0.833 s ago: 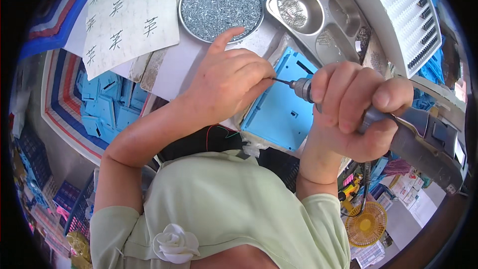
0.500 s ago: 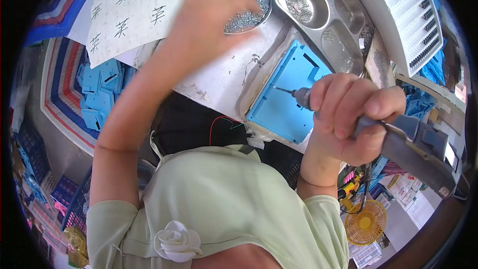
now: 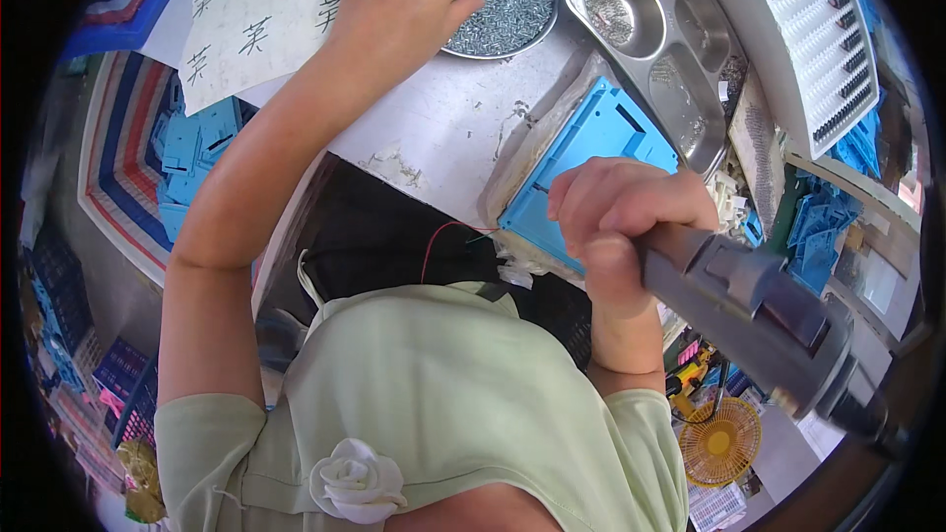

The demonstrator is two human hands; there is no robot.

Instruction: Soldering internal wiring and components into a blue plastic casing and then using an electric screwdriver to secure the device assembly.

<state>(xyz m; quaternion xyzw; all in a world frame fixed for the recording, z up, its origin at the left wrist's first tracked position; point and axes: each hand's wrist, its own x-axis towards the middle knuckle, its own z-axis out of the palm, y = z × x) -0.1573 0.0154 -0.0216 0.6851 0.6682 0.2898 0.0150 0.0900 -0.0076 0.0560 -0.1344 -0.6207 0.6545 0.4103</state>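
Note:
My left hand (image 3: 406,2) is at the left rim of a round metal dish of small silvery screws (image 3: 507,0), partly covering it. Its fingers are curled, and whatever they hold is hidden. My right hand (image 3: 626,217) is wrapped round a grey electric screwdriver (image 3: 744,300), slightly blurred, its body slanting down to the right. The hand hides the screwdriver's tip. Beneath and beyond that hand lies a blue plastic panel (image 3: 581,143), set in a pale, worn holder (image 3: 522,150) at the table's near edge.
A steel compartment tray (image 3: 645,34) with small metal parts stands beyond the panel. A white box with rows of black pieces (image 3: 813,34) is at right. Handwritten paper (image 3: 266,25) lies at left, above a striped bag with blue panels (image 3: 197,148). A yellow basket (image 3: 721,441) sits lower right.
My left hand has drawn back leftward from over the screws to the dish's rim. My right hand has shifted left and lower with the screwdriver, whose bit was visible over the panel before.

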